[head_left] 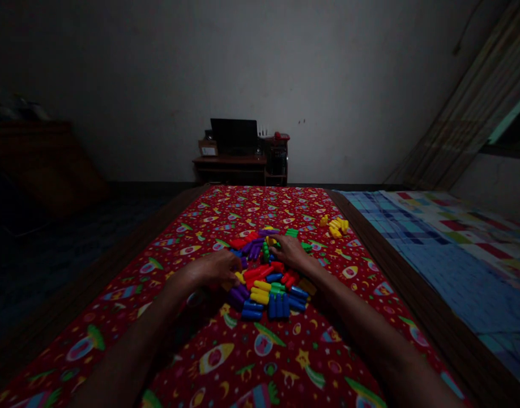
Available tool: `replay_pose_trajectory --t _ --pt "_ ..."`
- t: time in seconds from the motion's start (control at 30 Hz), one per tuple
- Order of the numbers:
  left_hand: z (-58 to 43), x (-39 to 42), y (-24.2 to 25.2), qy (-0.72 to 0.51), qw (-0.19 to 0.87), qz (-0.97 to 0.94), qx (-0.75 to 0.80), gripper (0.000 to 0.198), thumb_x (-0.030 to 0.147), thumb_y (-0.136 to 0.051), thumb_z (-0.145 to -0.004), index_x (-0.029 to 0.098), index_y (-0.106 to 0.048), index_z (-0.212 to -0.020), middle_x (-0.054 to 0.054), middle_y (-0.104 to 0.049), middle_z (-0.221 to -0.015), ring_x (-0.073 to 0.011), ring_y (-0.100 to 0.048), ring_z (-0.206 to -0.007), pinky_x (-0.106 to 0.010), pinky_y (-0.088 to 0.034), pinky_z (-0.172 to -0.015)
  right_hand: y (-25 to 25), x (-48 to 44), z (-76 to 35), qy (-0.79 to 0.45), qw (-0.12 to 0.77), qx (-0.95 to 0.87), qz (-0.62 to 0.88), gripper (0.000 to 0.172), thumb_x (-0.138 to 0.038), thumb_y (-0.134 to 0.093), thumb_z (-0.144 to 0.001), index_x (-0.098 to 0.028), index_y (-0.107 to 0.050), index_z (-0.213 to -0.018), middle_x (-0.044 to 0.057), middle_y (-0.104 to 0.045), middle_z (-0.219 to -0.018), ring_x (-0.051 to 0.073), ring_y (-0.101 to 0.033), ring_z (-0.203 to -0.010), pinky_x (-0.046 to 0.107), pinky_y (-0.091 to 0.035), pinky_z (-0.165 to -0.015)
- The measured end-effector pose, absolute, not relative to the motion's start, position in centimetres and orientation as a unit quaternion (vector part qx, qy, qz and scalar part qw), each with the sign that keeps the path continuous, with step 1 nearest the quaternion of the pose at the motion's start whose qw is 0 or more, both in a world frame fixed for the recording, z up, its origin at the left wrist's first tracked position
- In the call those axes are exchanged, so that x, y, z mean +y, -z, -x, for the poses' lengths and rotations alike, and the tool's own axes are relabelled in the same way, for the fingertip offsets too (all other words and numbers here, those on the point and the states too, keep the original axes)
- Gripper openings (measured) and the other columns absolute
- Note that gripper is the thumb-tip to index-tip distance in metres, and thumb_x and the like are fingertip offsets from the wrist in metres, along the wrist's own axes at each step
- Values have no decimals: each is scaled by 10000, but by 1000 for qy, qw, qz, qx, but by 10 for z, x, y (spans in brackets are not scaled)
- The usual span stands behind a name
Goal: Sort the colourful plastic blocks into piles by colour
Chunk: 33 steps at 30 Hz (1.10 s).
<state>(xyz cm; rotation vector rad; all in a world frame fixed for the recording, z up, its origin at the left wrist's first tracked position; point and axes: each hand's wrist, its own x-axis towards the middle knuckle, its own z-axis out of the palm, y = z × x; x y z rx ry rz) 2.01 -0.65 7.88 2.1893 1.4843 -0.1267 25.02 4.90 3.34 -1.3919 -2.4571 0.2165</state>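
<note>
Fingers (233,265) of the left hand (215,271) curl down onto the left edge of the pile of plastic pegs (268,292), their tips against a yellow peg (240,277); the dim light hides whether they grip it. The pile lies in the middle of the red patterned cloth (243,362), with red, purple, yellow, green and blue mixed together. It is too tangled for a full count, though about half a dozen blue ones line its near edge. The right hand (290,250) rests on the pile's far side, fingers bent over yellow and green pegs, and I cannot tell whether it holds any. Further right, well apart, sits one small yellow cluster (336,226), perhaps five or six pegs. Judging from that, only this yellow handful is set aside; nearly everything else lies mixed in the pile. Two hands, one pile, one cluster
</note>
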Motion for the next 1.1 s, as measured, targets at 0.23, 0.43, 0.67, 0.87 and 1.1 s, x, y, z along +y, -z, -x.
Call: replay_pose_trajectory --t 0.23,0.43,0.67,0.87,1.1 --pt "-10 -2 -73 18 311 -791 527 254 352 -675 -590 195 -609 -779 31 -640 -709 -151 -552 -645 -209 -366 -504 -27 53 -241 -114 228 -824 506 458 -277 -571 -839 -162 -524 -1279 108 -715 -1035 232 -659 -930 302 -472 -754" --pt "-6 2 -83 -104 421 -746 504 319 415 -676 -597 189 -568 -793 22 -640 -714 -162 -590 -673 -248 -458 -594 -41 79 -288 -180 383 -763 488 399 -235 -611 -777 -197 -608 -1174 46 -723 -1041 182 -667 -935 277 -497 -796" --pt "-8 12 -86 -265 404 -700 526 499 588 -700 -582 172 -607 -843 -16 -694 -797 -218 -658 -773 -338 -521 -708 -47 87 -370 -1 317 -670 671 409 -256 -534 -811 -140 -637 -1189 119 -715 -1064 222 -646 -953 293 -455 -809" --pt "-16 14 -84 -333 382 -687 520 537 594 -682 -624 153 -615 -924 -54 -711 -898 -238 -672 -842 -353 -534 -746 -46 82 -393 45 231 -636 735 384 -208 -480 -854 -113 -648 -1185 180 -704 -1051 252 -647 -974 297 -445 -779" --pt "-35 6 -81 -400 348 -694 487 668 542 -698 -661 179 -528 -1195 -34 -703 -905 -242 -684 -894 -384 -548 -804 -76 54 -310 -145 394 -766 487 319 -301 -445 -914 -178 -719 -1022 77 -730 -957 214 -658 -904 288 -471 -786"
